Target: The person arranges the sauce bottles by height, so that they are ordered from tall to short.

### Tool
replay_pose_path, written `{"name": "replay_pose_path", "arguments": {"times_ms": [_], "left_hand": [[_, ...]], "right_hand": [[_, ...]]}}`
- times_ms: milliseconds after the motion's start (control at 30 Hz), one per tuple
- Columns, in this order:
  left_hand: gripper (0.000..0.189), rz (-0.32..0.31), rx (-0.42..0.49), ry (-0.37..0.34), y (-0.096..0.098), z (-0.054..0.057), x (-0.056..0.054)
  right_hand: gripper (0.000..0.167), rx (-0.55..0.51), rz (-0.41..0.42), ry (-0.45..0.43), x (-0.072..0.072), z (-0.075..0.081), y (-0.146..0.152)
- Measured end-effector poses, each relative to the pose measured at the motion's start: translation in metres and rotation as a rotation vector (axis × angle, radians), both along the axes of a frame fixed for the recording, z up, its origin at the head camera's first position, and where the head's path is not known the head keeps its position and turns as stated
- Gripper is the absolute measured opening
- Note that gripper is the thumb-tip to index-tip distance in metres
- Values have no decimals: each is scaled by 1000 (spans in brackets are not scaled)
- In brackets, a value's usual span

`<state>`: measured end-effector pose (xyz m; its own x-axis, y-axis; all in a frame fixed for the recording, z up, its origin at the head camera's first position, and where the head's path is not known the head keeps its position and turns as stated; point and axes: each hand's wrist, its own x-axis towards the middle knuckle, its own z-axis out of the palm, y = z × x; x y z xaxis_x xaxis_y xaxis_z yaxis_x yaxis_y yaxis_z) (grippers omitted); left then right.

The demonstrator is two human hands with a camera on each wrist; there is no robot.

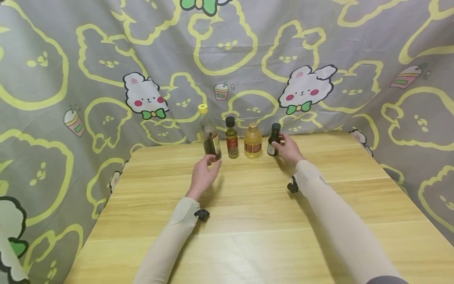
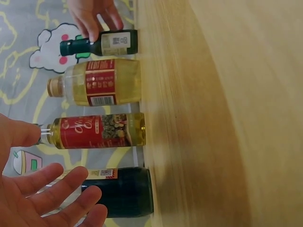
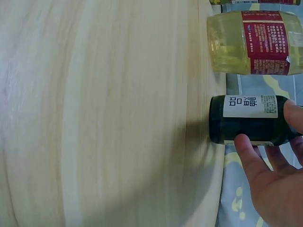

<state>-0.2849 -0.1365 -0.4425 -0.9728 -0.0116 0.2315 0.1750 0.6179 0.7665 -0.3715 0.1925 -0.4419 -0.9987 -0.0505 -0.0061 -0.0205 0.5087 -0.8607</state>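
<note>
Four bottles stand in a row at the back of the table. My left hand (image 1: pixel 204 175) is by the lower part of a tall clear bottle with a yellow cap and dark liquid (image 1: pixel 212 144). Its fingers are spread and loosely bent in the left wrist view, partly covering that bottle. At the row's right end my right hand (image 1: pixel 289 149) holds a small dark green bottle (image 3: pixel 248 118) with a white label, thumb on one side and fingers on the other. Between the hands are a slim olive oil bottle (image 2: pixel 94 131) with a red label and a wider bottle of yellow oil (image 2: pixel 102 81).
The wood-grain table (image 1: pixel 248 236) reaches toward me from the bottles. Behind it and along the sides hangs a grey curtain (image 1: pixel 244 59) printed with yellow outlines and white cartoon bunnies, close behind the row.
</note>
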Motion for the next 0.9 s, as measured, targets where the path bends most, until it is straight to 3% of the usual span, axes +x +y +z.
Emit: {"name": "replay_pose_path", "arguments": {"times_ms": [367,600,767,900], "left_hand": [[41,-22,-9,-16,-2,0,4],[41,-26,-24,-24,-5,2,6],[46,-27,-84,-17,-9,7,8],[50,-2,-173,16,-14,11,13]], "right_hand": [[66,10,-10,48,2,-3,-6],[70,21,5,31,4,-7,-3],[78,70,27,23,11,-8,5],[84,130,66,39,26,-7,13]]}}
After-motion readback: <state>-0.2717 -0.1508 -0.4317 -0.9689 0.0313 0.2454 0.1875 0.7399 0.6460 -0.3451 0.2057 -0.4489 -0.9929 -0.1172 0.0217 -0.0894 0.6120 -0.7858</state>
